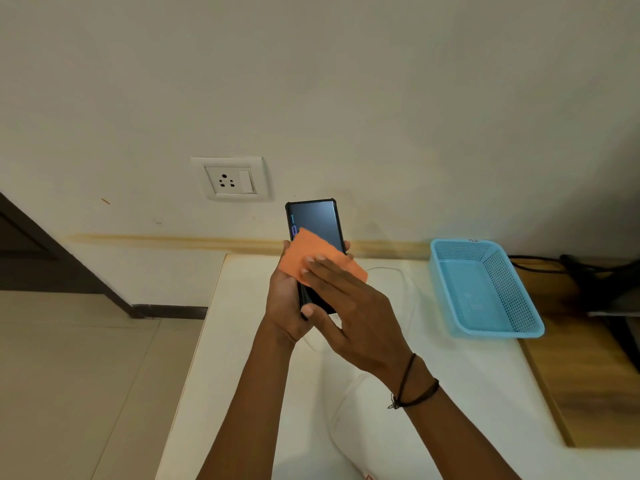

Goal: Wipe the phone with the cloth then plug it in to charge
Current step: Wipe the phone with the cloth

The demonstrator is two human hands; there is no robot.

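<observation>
a white tabletop (433, 393) runs up to a cream wall (311, 81), with a pale wooden strip (207, 242) along the wall's foot and beige floor tiles (69, 375) to the left; a wood-grain surface (595, 375) joins the tabletop on the right. a white wall socket (231, 179) with its switch sits on the wall, just up and left of the phone. a light blue perforated plastic basket (485, 289) stands at the tabletop's right side, well apart from the hands, and a thin white cable (412, 299) loops across the table between the hands and the basket. dark cables (568, 263) lie at the far right. the phone (317, 221), in a black case, is held above the table with its long axis running nearly upright in the view, top end towards the wall, screen facing the camera and faintly lit. the left hand (287, 299) is clamped round the phone's lower half from the left side. the right hand (349, 306), fingers flat and together, presses an orange cloth (318, 258) against the middle of the screen; a dark cord bracelet (412, 389) circles the right wrist
</observation>
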